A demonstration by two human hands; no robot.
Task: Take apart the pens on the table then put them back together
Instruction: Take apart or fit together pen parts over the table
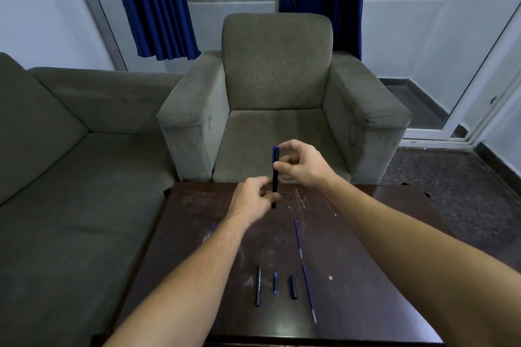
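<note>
I see a black pen point(275, 177) held upright above the far edge of the dark table point(366, 234); the right hand point(298, 166) pinches its blue-clipped capped top, the left hand point(253, 197) pinches its lower end; both grips are pressed onto it. On the table nearer me lie a black barrel point(258, 284), a small blue piece point(275, 283), a black cap point(293, 286) and two blue refills point(298, 237); one lies farther, the other point(309, 293) just right of the cap; grey armchair point(277, 98) beyond.

Two bare forearms are seen, no sleeves, watch or rings being worn, and the left hand point(251, 200) and right hand point(303, 165) are left ungloved.
</note>
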